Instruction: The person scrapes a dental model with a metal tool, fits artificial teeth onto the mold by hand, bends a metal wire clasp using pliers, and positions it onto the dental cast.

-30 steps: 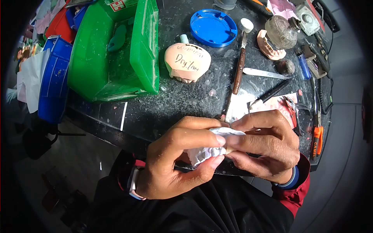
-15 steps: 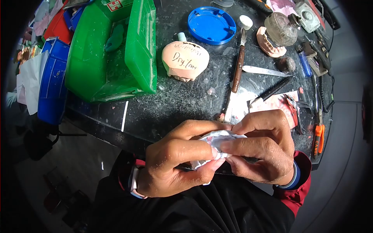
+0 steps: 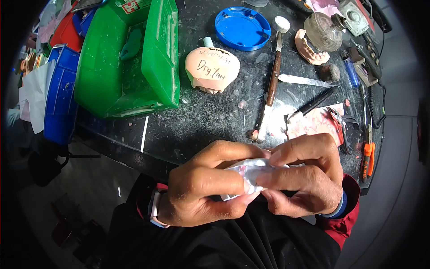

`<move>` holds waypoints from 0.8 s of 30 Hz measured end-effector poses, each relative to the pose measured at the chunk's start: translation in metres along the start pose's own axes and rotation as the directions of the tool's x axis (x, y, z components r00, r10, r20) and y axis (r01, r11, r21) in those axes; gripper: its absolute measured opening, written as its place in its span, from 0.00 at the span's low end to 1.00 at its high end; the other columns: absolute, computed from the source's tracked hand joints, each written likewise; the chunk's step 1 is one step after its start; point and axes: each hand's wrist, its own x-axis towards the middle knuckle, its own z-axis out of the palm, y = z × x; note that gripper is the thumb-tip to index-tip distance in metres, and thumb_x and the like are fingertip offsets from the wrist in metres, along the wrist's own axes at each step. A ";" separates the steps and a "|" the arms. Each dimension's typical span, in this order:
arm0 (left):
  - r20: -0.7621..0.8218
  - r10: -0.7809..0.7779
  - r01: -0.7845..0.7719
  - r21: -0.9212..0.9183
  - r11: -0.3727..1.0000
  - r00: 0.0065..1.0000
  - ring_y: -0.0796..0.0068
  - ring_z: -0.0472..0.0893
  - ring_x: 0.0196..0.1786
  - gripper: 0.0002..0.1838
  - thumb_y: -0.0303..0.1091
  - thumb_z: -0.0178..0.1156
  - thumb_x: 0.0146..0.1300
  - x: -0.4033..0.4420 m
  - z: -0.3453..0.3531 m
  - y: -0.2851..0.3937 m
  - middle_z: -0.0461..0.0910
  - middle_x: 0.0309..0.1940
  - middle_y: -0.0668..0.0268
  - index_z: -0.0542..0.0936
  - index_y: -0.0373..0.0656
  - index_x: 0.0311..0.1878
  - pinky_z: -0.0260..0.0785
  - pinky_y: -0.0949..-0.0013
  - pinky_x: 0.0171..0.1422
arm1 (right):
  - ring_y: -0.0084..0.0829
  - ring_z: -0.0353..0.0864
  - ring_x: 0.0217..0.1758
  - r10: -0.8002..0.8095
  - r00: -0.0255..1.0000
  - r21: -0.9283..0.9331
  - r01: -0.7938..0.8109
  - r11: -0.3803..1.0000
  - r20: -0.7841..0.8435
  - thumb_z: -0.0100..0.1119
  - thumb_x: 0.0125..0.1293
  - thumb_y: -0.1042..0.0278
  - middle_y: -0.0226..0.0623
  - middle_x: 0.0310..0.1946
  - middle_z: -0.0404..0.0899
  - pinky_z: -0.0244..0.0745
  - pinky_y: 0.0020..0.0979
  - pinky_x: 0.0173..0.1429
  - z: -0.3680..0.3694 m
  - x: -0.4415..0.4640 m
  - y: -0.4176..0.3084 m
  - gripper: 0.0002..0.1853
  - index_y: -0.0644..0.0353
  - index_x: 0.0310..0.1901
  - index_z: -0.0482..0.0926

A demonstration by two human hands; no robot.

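A crumpled white sheet (image 3: 251, 170) with pinkish marks is between my hands, just over the front edge of the dark worktop (image 3: 201, 121). My left hand (image 3: 204, 184) pinches its left side, fingers curled round it. From the right, my right hand (image 3: 309, 177) grips it too, with fingertips pressed on its middle. Whatever lies inside or beneath the sheet is hidden by my fingers. Beyond the hands, a brown-handled knife (image 3: 274, 78) and a pale dental cast with handwriting (image 3: 212, 69) lie on the worktop.
A green bin (image 3: 161, 58) and a blue bin (image 3: 62, 94) stand at the left. Toward the back are a blue lid (image 3: 242, 29), a horseshoe-shaped cast (image 3: 311, 54) and a glass bottle (image 3: 324, 33). Orange-handled pliers (image 3: 368, 159) lie at the right edge.
Both hands have turned the white sheet so that its inner hollow faces up more, and they have moved slightly lower in view. My fingers remain closed on it.
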 end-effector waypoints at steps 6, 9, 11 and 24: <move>-0.053 0.015 -0.025 -0.179 0.983 0.998 0.50 0.77 0.50 0.12 0.30 0.64 0.55 -0.004 0.004 -0.004 0.71 0.50 0.41 0.69 0.38 0.28 0.75 0.64 0.47 | 0.30 0.77 0.30 -0.092 0.990 0.114 0.104 0.988 -0.105 0.68 0.41 0.77 0.38 0.33 0.71 0.77 0.25 0.32 0.006 -0.002 0.004 0.11 0.63 0.30 0.80; -0.024 0.043 -0.047 -0.202 0.978 0.999 0.48 0.77 0.50 0.12 0.29 0.65 0.53 -0.003 0.001 -0.006 0.70 0.50 0.38 0.68 0.39 0.27 0.76 0.64 0.45 | 0.29 0.78 0.27 -0.132 0.970 0.138 0.162 0.977 -0.204 0.66 0.39 0.75 0.38 0.30 0.74 0.76 0.24 0.27 0.012 -0.002 0.007 0.13 0.65 0.32 0.82; -0.028 0.093 -0.096 -0.141 0.985 0.995 0.50 0.78 0.47 0.13 0.27 0.64 0.52 -0.004 0.002 -0.010 0.71 0.48 0.37 0.67 0.40 0.30 0.77 0.66 0.41 | 0.29 0.78 0.27 -0.117 0.974 0.154 0.148 0.977 -0.192 0.67 0.39 0.75 0.37 0.30 0.74 0.76 0.24 0.27 0.011 -0.002 0.006 0.14 0.65 0.32 0.82; 0.089 0.109 -0.115 0.057 0.992 0.990 0.55 0.80 0.45 0.18 0.15 0.65 0.40 0.004 -0.008 0.000 0.73 0.45 0.40 0.70 0.40 0.34 0.80 0.68 0.37 | 0.26 0.74 0.26 -0.080 0.995 0.138 0.087 0.987 -0.056 0.72 0.42 0.76 0.38 0.34 0.68 0.73 0.21 0.28 0.004 -0.003 0.006 0.12 0.63 0.30 0.80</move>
